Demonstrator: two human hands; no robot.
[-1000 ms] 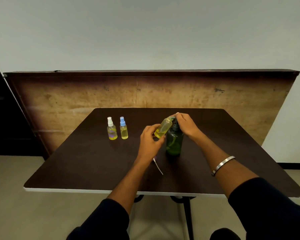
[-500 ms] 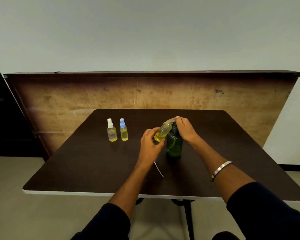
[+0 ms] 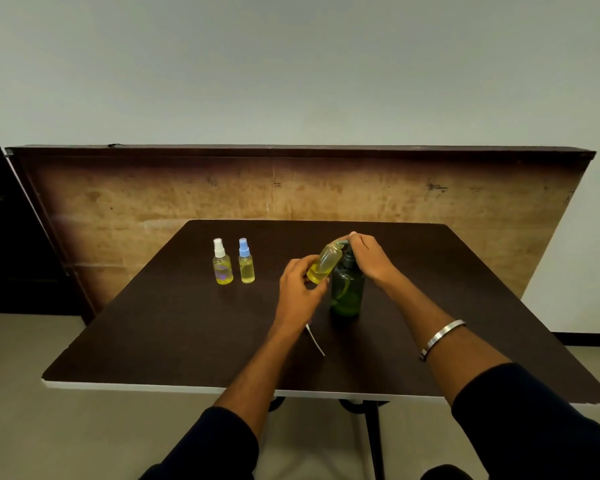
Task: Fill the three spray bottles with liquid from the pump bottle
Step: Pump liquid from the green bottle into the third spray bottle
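Barely anything's shifted, just another pump. Left hand (image 3: pixel 300 289) holds the uncapped spray bottle (image 3: pixel 324 263) tilted at frame center so its mouth meets the spout; right hand (image 3: pixel 368 256) curls over the green pump bottle (image 3: pixel 347 289) head. Two capped bottles (image 3: pixel 234 261) wait left, seemingly filled.

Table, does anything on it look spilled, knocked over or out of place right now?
No spill shows. One oddity: a loose spray top with its dip tube lies flat on the table, partly hidden by the left hand, which holds an open bottle tilted at the pump bottle. The two capped bottles stand upright.
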